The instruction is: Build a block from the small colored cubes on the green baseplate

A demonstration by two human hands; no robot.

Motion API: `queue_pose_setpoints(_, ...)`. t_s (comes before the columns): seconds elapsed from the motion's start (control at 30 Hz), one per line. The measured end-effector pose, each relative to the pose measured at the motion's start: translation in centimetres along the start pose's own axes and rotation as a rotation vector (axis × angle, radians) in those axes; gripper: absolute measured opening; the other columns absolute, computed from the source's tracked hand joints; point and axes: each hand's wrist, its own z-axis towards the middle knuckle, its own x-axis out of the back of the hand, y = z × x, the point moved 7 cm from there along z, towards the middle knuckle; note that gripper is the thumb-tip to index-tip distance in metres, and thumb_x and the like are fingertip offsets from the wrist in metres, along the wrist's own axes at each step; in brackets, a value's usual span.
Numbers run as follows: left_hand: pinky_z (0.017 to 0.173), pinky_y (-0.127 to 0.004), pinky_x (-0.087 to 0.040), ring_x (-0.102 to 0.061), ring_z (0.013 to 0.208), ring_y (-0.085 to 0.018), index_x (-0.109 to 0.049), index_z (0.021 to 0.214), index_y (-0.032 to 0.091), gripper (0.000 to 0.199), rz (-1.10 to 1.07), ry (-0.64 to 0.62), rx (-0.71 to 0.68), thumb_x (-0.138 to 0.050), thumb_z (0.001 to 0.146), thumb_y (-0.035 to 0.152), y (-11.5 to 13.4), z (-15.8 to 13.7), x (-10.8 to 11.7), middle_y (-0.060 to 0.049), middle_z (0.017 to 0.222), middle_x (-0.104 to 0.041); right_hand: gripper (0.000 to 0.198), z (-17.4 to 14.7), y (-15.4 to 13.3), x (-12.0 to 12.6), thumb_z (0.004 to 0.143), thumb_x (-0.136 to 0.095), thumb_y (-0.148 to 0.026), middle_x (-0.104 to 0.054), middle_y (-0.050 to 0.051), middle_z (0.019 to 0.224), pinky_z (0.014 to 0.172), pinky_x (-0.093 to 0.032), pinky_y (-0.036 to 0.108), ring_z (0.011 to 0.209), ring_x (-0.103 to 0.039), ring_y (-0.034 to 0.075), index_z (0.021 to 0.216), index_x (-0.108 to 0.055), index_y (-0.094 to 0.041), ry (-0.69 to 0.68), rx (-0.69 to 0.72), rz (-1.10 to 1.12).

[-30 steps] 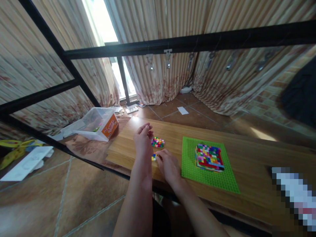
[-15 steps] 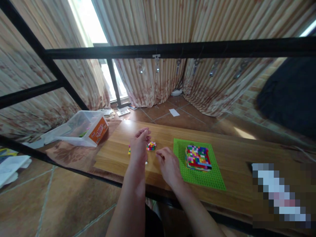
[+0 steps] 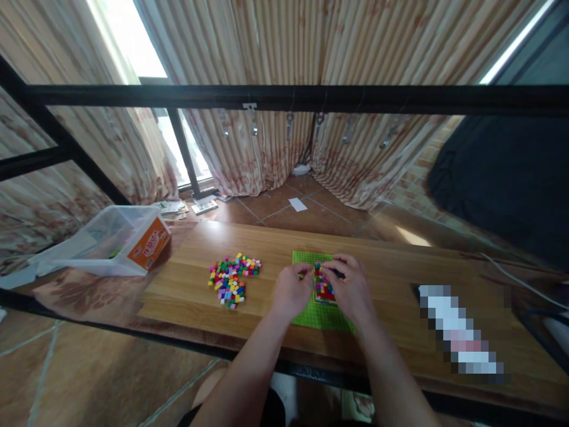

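Note:
A green studded baseplate [image 3: 322, 318] lies on the wooden table, and a stack of multicoloured toy building bricks [image 3: 323, 289] stands on it, partly covered by my hands. My left hand [image 3: 292, 292] is closed at the stack's left side, thumb and fingertips pinched together near its top edge; what they hold is too small to tell. From the right, my right hand [image 3: 352, 286] reaches over the stack with its fingers bent in a pinch at the upper surface. Whatever is between those fingertips is hidden. To the left lies a loose pile of small coloured bricks [image 3: 229, 276].
A clear plastic box [image 3: 102, 240] with an orange label stands left of the wooden tabletop [image 3: 178, 279]. A blurred-out object [image 3: 460, 329] lies at the right. Behind the table runs a black metal rail [image 3: 275, 96] with clips hanging from it.
Both hands have come to the brick stack; the left moved right, away from the loose pile, which is now uncovered. The view has shifted to the right.

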Motion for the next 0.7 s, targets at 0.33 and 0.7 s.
queue_pose_setpoints(0.33,0.075,-0.027,-0.050,-0.068,0.081,-0.019,-0.076,0.100,0.019,0.032,0.183,-0.115,0.029,-0.046,0.089,0.016,0.8,-0.4,-1.3,-0.006,0.093,-0.077,0.019,0.0,1.1,-1.2,0.084,-0.064,-0.039,-0.067,0.009,0.109,0.094,-0.042,0.046,0.106,-0.056,0.028,0.080,-0.080,-0.028,0.008,-0.014,-0.019)
queue_pose_setpoints(0.7,0.081,-0.028,-0.050,-0.068,0.089,-0.019,-0.073,0.105,0.019,0.033,0.288,-0.102,-0.011,-0.046,0.087,0.012,1.3,-0.9,-1.5,-0.007,0.100,-0.076,0.010,0.9,2.2,-2.1,0.076,-0.068,-0.031,-0.073,0.005,0.087,0.088,-0.047,0.044,0.088,-0.064,0.025,0.081,-0.075,-0.026,-0.085,-0.101,0.041)
